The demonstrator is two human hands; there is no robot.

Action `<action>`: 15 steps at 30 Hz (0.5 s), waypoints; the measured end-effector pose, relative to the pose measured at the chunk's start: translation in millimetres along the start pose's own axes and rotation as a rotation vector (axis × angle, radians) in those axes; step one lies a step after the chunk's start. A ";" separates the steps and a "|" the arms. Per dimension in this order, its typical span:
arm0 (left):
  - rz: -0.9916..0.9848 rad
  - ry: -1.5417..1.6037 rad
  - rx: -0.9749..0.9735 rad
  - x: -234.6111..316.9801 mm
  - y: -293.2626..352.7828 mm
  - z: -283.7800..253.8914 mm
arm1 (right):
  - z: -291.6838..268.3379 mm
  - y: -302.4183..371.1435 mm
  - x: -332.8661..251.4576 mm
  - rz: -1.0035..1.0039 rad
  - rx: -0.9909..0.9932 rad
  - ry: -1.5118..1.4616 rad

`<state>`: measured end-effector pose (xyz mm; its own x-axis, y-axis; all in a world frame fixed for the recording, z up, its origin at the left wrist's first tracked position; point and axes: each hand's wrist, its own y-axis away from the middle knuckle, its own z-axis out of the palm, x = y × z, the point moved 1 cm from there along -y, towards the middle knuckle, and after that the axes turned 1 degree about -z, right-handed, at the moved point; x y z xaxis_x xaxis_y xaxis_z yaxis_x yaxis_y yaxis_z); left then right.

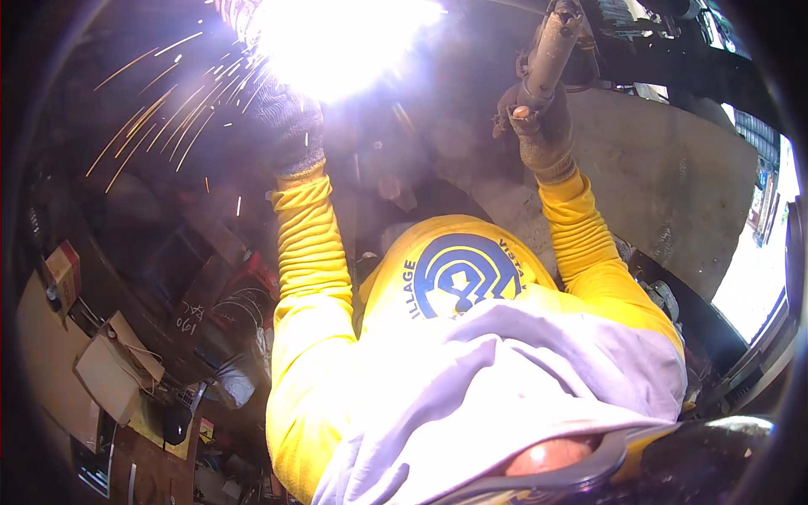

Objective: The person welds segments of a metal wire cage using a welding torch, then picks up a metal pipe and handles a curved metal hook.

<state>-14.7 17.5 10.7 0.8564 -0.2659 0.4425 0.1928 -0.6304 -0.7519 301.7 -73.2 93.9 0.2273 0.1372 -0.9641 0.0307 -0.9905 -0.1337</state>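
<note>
white glare (pixel 345 38) at the far left, sparks (pixel 160 122) streaking out to its left
the right hand (pixel 543 130), in a worn glove with one fingertip (pixel 522 111) showing, is closed around a thick cylindrical tool (pixel 555 55), which reaches away from the body at the far side, right of the glare. the left hand (pixel 290 122), also gloved, is just beside the glare at the far left; its fingers are washed out, so i cannot tell whether it grips anything. yellow sleeves (pixel 311 227) cover both arms. a large curved-edge sheet (pixel 682 185) lies to the right, and a cardboard box (pixel 114 370) sits near left.
</note>
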 end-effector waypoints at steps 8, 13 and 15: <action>0.070 -0.028 0.020 -1.5 0.2 -0.2 | -7.7 -6.6 10.9 -0.239 0.023 0.056; 0.109 -0.041 0.021 -0.9 -2.1 2.1 | 0.1 0.9 -2.6 -0.079 0.071 0.023; 0.099 -0.032 0.015 -0.6 -2.3 1.0 | -3.7 2.0 2.9 -0.038 0.020 0.011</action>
<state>-15.2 19.8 11.7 0.8864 -0.3028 0.3502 0.1137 -0.5908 -0.7987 306.0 -74.8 91.6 0.2370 0.1741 -0.9558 0.0199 -0.9845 -0.1744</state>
